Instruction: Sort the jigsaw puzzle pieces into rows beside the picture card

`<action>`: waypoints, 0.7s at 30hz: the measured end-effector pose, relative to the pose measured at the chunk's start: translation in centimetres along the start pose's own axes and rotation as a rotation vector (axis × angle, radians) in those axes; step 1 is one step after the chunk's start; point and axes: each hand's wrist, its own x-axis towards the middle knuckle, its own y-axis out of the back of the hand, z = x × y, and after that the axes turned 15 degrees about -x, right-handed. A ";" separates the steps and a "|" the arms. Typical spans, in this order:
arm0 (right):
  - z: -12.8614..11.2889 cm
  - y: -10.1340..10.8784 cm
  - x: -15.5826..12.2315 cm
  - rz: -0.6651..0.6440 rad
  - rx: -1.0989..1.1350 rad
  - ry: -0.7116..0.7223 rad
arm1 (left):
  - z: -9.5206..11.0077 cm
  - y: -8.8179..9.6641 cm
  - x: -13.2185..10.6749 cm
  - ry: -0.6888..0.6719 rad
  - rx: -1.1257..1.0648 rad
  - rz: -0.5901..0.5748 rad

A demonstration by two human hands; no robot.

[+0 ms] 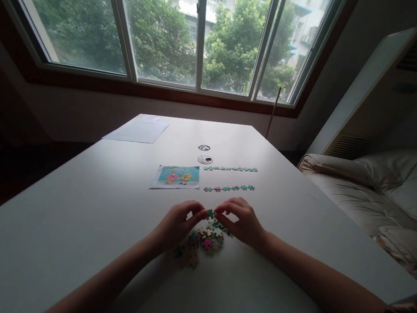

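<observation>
My left hand [178, 223] and my right hand [241, 220] meet above a small heap of loose jigsaw pieces [204, 241] on the white table [73, 221]. Both hands pinch a small teal puzzle piece [210, 213] between their fingertips. Beyond the hands lie two joined rows of pieces: a nearer row [229, 188] and a farther row [230, 168]. A colourful cartoon picture card [176, 176] lies to the left of the rows.
A sheet of paper [138, 129] lies at the table's far left. Two round cable holes [204, 154] sit near the middle. A white sofa with cushions [384, 196] stands at the right, a wide window [170, 26] behind.
</observation>
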 end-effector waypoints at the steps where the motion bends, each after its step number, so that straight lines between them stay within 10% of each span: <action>1: 0.0 0.0 0.0 0.010 -0.010 0.018 | 0.0 0.0 0.0 0.002 -0.004 -0.005; 21: 0.8 0.0 -0.1 -0.040 -0.030 0.163 | 0.9 0.5 0.0 0.022 -0.061 -0.024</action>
